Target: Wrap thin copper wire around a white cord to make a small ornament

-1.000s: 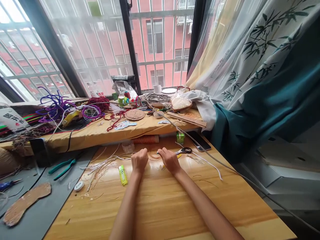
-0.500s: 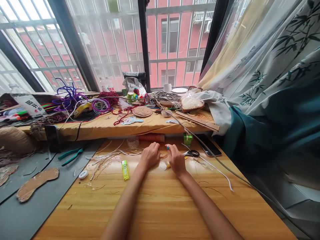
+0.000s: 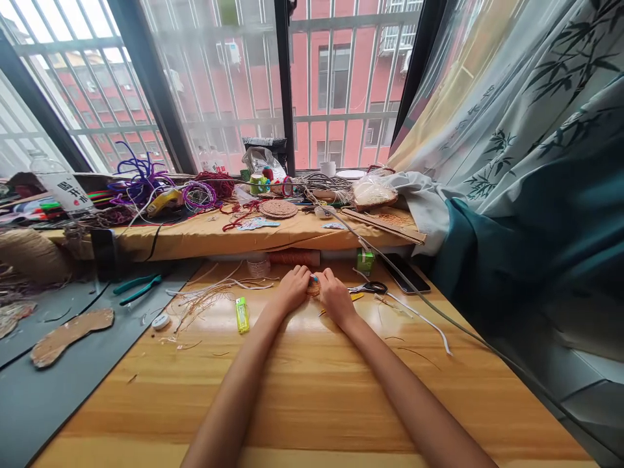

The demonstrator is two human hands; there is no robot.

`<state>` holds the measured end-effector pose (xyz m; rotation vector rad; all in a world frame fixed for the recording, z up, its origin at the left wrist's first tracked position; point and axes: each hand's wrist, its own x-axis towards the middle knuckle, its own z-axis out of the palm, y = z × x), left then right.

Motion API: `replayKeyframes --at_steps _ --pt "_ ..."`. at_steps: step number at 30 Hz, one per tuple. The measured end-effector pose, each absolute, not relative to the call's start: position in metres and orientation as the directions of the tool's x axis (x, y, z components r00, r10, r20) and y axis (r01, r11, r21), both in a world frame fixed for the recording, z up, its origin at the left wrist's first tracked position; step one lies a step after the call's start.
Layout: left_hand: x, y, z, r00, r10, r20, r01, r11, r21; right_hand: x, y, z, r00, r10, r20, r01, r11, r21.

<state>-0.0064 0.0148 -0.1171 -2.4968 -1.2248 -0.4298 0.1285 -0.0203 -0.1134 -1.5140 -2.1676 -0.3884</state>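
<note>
My left hand (image 3: 294, 288) is closed, fingers curled around the edge of a small piece of orange-brown cord work (image 3: 312, 288). Close beside it, my right hand (image 3: 336, 298) pinches at the same cord, and a small blue spot shows at its fingertips. The fingers hide most of the piece. Black-handled scissors (image 3: 374, 287) lie just right of my right hand, with a yellow tool (image 3: 357, 297) partly beneath that hand. A yellow-green lighter (image 3: 242, 315) rests left of my left forearm.
Loose cords (image 3: 209, 299) spread to the left, near teal pliers (image 3: 139, 288) on a grey mat (image 3: 97, 377). Behind my hands are an orange thread spool (image 3: 295, 258), a green box (image 3: 364, 261) and a phone (image 3: 405, 273). A cluttered ledge (image 3: 273, 237) runs along the window.
My right hand has moved left and up, closing the gap to my left hand. The view has tilted slightly, so the table things sit higher in the picture.
</note>
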Motion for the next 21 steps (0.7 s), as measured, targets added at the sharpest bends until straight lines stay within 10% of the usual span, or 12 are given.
replayKeyframes --at_steps 21 --pt "-0.008 0.015 -0.114 0.395 0.732 0.555 0.887 -0.461 -0.023 0.126 -0.02 -0.117 -0.244 0.853 0.462 0.961 0.278 -0.006"
